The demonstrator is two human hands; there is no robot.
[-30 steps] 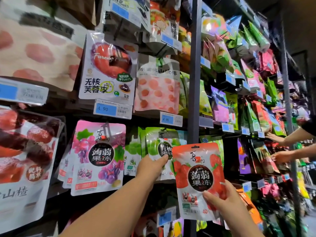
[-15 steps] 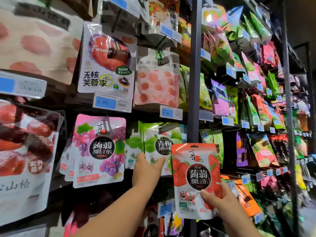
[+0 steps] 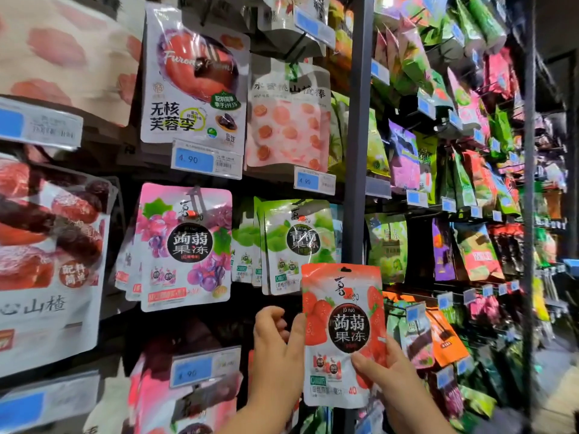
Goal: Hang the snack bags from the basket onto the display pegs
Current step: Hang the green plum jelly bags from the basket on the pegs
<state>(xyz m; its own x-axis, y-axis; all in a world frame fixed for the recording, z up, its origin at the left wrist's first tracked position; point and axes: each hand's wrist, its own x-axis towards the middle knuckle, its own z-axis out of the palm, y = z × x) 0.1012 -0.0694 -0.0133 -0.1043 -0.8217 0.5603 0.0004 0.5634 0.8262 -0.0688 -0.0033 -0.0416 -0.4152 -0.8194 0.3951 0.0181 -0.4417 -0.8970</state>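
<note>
Just below the row of green jelly bags (image 3: 297, 245), in front of the grey upright post (image 3: 357, 136), the red strawberry jelly bag (image 3: 341, 333) is held upright and flat to the camera. Its hang hole (image 3: 345, 270) is free of any peg. The right hand (image 3: 394, 380) pinches its lower right part, thumb on the front and fingers behind.

The left hand (image 3: 275, 343) has come off the green bags, where it rested half a second ago. It now sits at the red bag's left edge, thumb laid along that edge and the other fingers loosely curled. Whether it actually grips the bag I cannot tell, since the pack hides what lies behind it.

The bag also sits lower against the display than it did, under the green row rather than overlapping it. I read that as a choice made: the green peg was checked and passed over. Both hands now seem to be steadying the bag to aim its hole at a peg lower down, perhaps on the left by the price tag (image 3: 205, 368). No basket is in view.
</note>
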